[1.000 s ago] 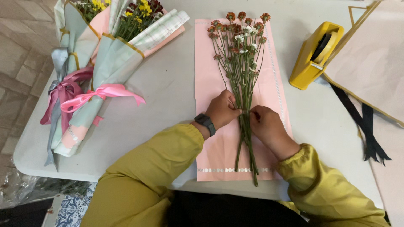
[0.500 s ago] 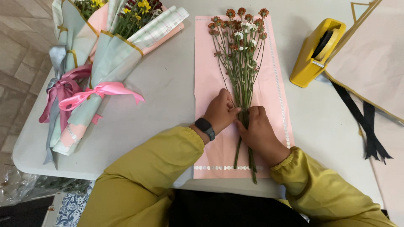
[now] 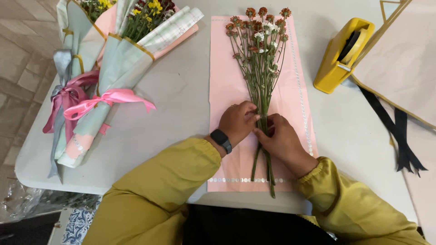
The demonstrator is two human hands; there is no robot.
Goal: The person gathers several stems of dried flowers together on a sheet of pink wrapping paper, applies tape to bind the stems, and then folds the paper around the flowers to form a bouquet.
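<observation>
Lying lengthwise on the pink wrapping sheet (image 3: 227, 68), the flower bunch (image 3: 262, 68) is pointing its blooms away from the person, stems toward the table's near edge. The left hand (image 3: 238, 122) is pressing the stems from the left, fingers together; the right hand (image 3: 281, 141) is pinching them from the right, equally near.

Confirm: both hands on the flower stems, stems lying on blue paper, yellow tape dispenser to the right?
Not quite. The head view shows the paper is pink, not blue. The rest holds: left hand and right hand are on the flower stems, and the yellow tape dispenser sits to the right.
</observation>
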